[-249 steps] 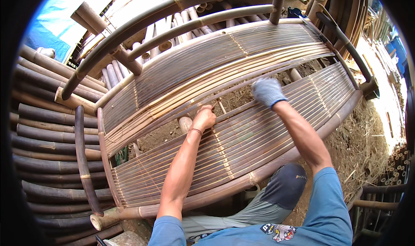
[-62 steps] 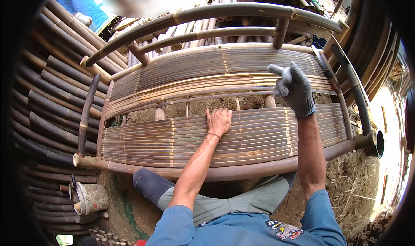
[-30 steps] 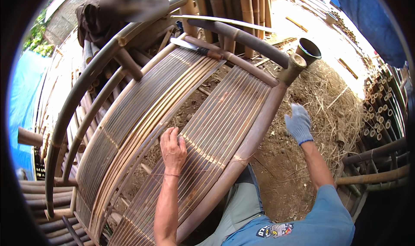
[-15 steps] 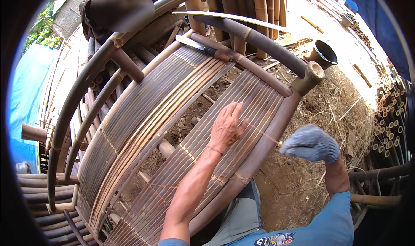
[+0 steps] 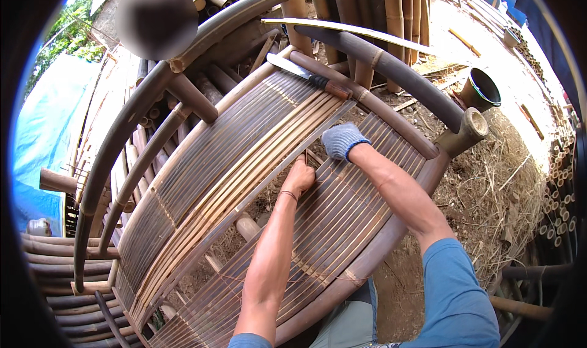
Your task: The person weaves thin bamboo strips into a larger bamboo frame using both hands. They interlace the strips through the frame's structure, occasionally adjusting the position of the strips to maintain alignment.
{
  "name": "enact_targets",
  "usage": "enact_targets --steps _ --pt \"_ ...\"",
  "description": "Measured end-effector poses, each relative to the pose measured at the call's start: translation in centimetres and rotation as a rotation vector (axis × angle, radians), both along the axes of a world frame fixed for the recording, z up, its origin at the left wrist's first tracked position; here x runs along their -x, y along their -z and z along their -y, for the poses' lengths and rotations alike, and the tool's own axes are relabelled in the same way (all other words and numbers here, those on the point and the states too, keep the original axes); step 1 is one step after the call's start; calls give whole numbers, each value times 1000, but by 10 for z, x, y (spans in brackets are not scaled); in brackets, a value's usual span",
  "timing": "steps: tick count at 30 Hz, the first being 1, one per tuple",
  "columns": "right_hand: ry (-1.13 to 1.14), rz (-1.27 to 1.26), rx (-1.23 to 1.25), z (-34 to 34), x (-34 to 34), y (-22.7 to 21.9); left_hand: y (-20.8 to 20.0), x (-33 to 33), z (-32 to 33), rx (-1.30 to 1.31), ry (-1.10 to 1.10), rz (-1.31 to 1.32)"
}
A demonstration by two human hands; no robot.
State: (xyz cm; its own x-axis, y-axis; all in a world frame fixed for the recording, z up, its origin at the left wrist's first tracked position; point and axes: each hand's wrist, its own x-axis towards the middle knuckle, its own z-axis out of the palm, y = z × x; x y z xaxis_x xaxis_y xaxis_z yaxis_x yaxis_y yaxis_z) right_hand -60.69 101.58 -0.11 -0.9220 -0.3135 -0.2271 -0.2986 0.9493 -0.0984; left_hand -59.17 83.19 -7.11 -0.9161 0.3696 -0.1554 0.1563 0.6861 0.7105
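My bare left hand (image 5: 299, 178) is at the gap in a bamboo seat, beside the inner edge of the near slat panel (image 5: 342, 207). Its fingers are curled together and point down into the gap; whatever they pinch is hidden. Just beyond it, my right hand (image 5: 344, 141), in a grey-blue knitted glove, is closed over the same edge, its grip hidden by the glove. Thin brown cord (image 5: 351, 279) crosses the near slats and wraps the front bamboo rail. Loose pale strips (image 5: 244, 170) lie lengthwise between the near panel and the far slat panel (image 5: 202, 146).
A large knife (image 5: 330, 86) with a wooden handle rests at the seat's far end. Curved dark bamboo arms (image 5: 385, 66) rise around the frame. A black bucket (image 5: 480, 91) stands at right, near dry shavings (image 5: 483, 195). Another person (image 5: 156, 18) is at the far left.
My gloved right hand has moved left and away from me, from outside the front rail to the gap. My left hand has come down to the gap's edge, fingers now curled.
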Motion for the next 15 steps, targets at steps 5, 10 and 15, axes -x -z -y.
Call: enact_targets --steps 5,10,15 --pt "-120 290 256 -9 16 23 -20 -7 -20 -211 -239 325" --pt "-74 -51 529 -18 -30 -9 -32 -26 6 -433 -252 234" --pt "-40 -116 843 -25 -67 -11 -59 -31 2 -826 -139 517"
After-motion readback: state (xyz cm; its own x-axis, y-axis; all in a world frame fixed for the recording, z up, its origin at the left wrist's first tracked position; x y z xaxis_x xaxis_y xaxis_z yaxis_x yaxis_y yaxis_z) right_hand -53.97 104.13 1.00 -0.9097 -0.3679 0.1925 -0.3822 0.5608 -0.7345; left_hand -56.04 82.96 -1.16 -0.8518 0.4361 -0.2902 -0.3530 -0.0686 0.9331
